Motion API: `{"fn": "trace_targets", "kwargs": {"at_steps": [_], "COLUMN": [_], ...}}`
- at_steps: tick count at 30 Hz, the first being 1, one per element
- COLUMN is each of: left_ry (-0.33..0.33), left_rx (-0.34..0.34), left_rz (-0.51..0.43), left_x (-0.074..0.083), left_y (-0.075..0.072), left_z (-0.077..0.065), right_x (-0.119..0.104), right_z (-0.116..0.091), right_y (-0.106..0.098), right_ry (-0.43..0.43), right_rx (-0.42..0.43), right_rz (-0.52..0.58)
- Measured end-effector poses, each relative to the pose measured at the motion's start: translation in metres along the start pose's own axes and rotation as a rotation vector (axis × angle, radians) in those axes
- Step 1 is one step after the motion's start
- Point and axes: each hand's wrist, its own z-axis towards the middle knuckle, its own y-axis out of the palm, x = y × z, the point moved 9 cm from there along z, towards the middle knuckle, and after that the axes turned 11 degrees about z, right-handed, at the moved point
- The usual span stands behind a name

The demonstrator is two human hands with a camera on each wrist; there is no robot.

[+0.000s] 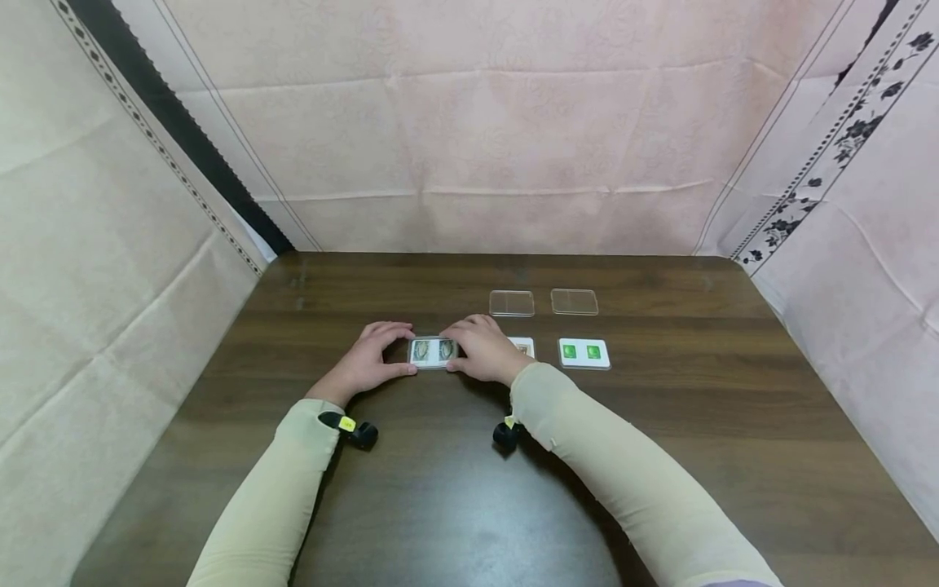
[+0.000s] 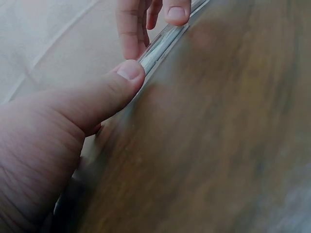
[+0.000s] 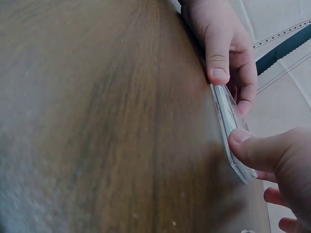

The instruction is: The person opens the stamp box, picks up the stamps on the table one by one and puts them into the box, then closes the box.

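A flat clear plastic card case (image 1: 433, 352) with printed white cards inside lies on the table, two patterned pictures showing on top. My left hand (image 1: 370, 357) grips its left end, thumb at the near edge and fingers at the far edge. At the right end my right hand (image 1: 486, 350) holds it the same way. Side on, in the right wrist view, the clear case (image 3: 228, 121) shows a transparent upper layer over the pale cards, with both thumbs against its near side. My right hand partly hides a second card stack (image 1: 524, 346).
Farther right lies a white card stack (image 1: 584, 354) with two green pictures. Behind the stacks are two clear plastic lids, one on the left (image 1: 512, 303) and one on the right (image 1: 575, 302). Pale cloth (image 1: 469, 155) hangs beyond the brown table (image 1: 440, 505).
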Motion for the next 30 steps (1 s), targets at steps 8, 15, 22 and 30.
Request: {"fn": "trace_targets", "kwargs": {"at_steps": [8,15,22,30], "left_ry": [-0.010,-0.021,-0.063,-0.106], "left_rx": [-0.001,-0.006,-0.009,-0.048], "left_rz": [0.017,0.044,0.114,0.133], "left_x": [0.0003,0.0036,0.0038,0.0081], "left_y": [0.0010,0.0009,-0.0013,-0.0032], "left_z": [0.0002,0.0013,0.0011,-0.0019], "right_x": [-0.0021,-0.0024,-0.0039,-0.0047], "right_z": [0.0009,0.0021,0.0061,0.0076], "right_y": [0.0002,-0.0022,-0.0014,-0.0019], "right_ry": [-0.025,-0.014,0.042,0.075], "right_rx": [-0.014,-0.025,-0.064,-0.105], "right_rz": [-0.006,-0.098,-0.177,-0.203]}}
